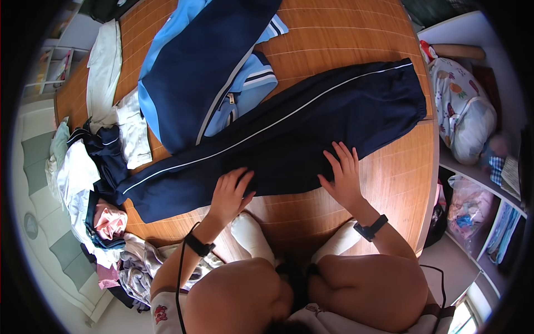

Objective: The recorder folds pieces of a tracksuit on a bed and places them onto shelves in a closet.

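Note:
Navy trousers with white side piping [288, 142] lie folded lengthwise on a brown slatted mat [354, 31], slanting from lower left to upper right. My left hand [231, 194] rests on their near edge, left of centre, fingers spread on the cloth. Farther right, my right hand [344, 177] lies flat on the same edge, its fingers apart. Neither hand grips the cloth. Beyond the trousers lies a navy and light-blue jacket [187, 71] with striped cuffs and a zip, partly touched by the trousers' upper edge.
White garments [104, 71] and a mixed clothes pile [79, 175] lie along the left. A pink cloth [109, 221] is bunched there. Shelves at right hold a patterned bag [463, 108] and a clear plastic bag [469, 204]. My white-socked feet [250, 234] are close below the trousers.

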Tool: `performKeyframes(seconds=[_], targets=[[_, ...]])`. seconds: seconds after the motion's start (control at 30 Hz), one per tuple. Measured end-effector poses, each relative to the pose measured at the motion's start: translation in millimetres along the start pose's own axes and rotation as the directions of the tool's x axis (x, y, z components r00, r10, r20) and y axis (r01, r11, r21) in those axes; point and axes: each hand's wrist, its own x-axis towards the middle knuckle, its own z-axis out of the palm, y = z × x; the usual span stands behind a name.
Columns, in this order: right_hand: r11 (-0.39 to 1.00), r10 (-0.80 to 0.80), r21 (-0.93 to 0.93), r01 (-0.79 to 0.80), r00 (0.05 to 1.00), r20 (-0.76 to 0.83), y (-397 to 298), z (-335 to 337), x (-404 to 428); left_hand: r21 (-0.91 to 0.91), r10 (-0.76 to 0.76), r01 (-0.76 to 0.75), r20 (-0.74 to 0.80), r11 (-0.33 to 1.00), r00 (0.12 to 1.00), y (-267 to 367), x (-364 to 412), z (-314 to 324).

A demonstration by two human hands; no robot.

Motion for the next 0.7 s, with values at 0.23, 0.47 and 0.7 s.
performKeyframes(seconds=[0.23,0.47,0.7], targets=[[0.993,0.119,0.046,-0.11,0.935,-0.335,30,-11,-11,-0.111,-0.047,0.042,-0.041,0.993,0.998,-18,-10,12],[0.999,-0.036,-0.005,0.036,0.978,-0.204,44,-8,-52,0.065,0.04,-0.041,0.013,0.997,0.999,-35,-46,14],[0.999,-0.031,0.014,0.032,0.998,-0.057,45,-17,-58,0.011,0.038,-0.041,0.191,0.999,0.981,-34,-67,10]])
